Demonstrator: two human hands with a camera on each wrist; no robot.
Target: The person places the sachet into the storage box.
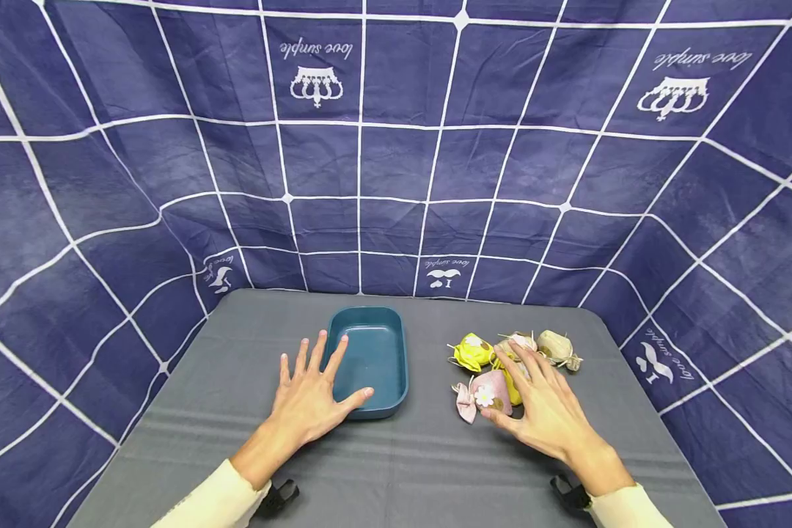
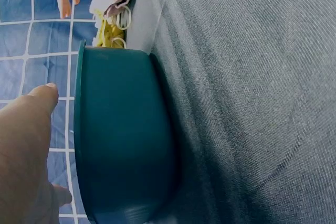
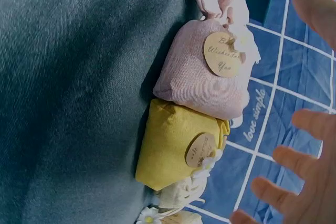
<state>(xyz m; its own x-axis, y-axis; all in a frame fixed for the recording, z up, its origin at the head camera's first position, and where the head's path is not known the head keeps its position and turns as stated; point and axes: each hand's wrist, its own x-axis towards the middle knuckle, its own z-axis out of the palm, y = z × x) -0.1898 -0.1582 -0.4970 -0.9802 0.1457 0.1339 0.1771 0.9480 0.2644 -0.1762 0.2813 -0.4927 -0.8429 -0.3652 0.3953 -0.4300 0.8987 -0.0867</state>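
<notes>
My left hand is spread over the near left edge of a teal rectangular tub, fingers straight and holding nothing. In the left wrist view the tub's outer wall fills the middle, beside my thumb. My right hand hovers with fingers spread over a group of small cloth drawstring pouches. Nearest to it are a pink pouch with a white flower and a yellow pouch with a round tag. Another yellow pouch and a beige pouch lie behind; my fingers partly hide the group.
A grey cloth covers the table. Blue curtains with white grid lines hang at the back and both sides. The tub stands left of the pouches, with a strip of grey cloth between them.
</notes>
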